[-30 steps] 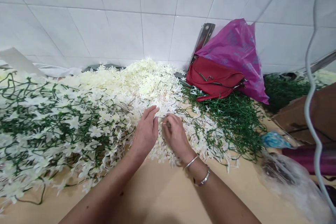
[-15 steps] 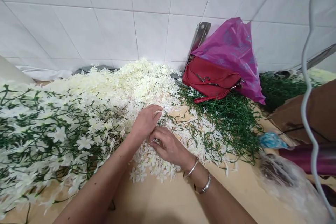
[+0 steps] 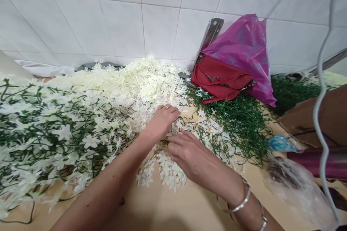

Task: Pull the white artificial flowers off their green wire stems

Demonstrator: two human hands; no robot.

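Silver bangles (image 3: 245, 200) circle the wrist of your right hand (image 3: 187, 153), whose fingers curl loosely with the back turned up; the fingertips are hidden, so whether they pinch anything cannot be told. Just beyond it your left hand (image 3: 162, 121) bends its fingers downward, and its grip is hidden too. White blossoms (image 3: 172, 173) lie on the tan tabletop (image 3: 168, 209) right below your hands, on your side of them. To your left spreads a broad heap of white flowers on green stems (image 3: 62, 133); behind your hands, a cream flower pile (image 3: 151, 81) sits near the tiled wall (image 3: 159, 25). To your right lies a tangle of green stems (image 3: 241, 122), with a red handbag (image 3: 222, 79) resting at its back edge, against a purple plastic bag (image 3: 244, 47).
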